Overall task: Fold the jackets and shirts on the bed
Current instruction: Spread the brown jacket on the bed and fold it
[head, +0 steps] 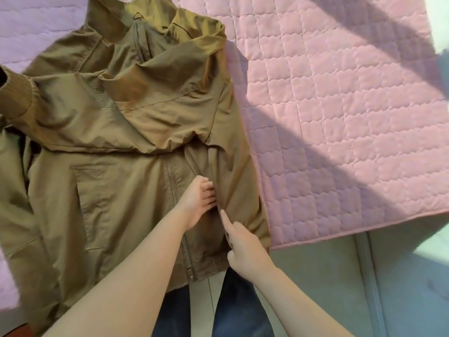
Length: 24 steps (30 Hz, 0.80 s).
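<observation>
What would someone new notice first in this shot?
A brown zip-up jacket sprawls front up across the left half, on a pink quilted bedspread that fills the right. Low in the middle, both hands meet at a fold right of the zipper: the left hand presses the cloth, the right hand lays its index finger along the fold.

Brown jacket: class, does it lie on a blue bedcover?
No, the brown jacket lies on a pink quilted bedcover.
</observation>
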Each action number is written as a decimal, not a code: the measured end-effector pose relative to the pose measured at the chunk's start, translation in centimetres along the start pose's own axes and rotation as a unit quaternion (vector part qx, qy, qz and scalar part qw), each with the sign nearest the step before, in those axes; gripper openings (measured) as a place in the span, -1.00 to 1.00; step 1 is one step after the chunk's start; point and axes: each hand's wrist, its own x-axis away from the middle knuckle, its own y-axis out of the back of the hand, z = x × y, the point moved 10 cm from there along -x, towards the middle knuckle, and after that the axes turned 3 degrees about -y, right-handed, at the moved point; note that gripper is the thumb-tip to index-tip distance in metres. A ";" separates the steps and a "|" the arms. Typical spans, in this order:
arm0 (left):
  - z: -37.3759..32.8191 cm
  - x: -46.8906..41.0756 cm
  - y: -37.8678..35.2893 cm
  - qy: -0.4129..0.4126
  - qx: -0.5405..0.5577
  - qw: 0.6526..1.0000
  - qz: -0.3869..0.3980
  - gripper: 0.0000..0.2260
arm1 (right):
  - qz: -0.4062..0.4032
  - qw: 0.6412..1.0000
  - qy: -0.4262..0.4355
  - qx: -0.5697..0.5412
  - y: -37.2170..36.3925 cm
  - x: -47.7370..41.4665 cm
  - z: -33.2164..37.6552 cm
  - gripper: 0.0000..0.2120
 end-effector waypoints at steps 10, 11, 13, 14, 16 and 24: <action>-11.9 -3.4 0.1 -0.274 -0.222 0.922 -0.159 -0.94 | -0.207 0.971 0.080 0.088 3.7 -1.4 0.8 -0.58; -11.7 -3.5 1.3 -0.282 -0.215 0.916 -0.189 -0.97 | -0.244 0.960 0.062 0.118 4.0 -0.9 -0.1 -0.56; -9.7 -3.6 3.9 -0.255 -0.186 0.917 -0.243 -0.88 | -0.205 0.961 0.026 0.184 2.0 -0.8 -2.4 -0.51; -8.8 -3.5 4.7 -0.242 -0.184 0.917 -0.257 -0.81 | -0.162 0.963 0.023 0.215 0.0 -1.0 -3.4 -0.48; -8.4 -3.3 4.6 -0.248 -0.229 0.906 -0.257 -0.64 | -0.124 0.964 0.018 0.235 -2.1 -1.2 -4.4 -0.48; -14.9 2.3 0.4 -0.464 -0.555 0.621 -0.303 -0.33 | -0.343 0.931 0.067 0.107 10.3 -5.8 3.1 -0.49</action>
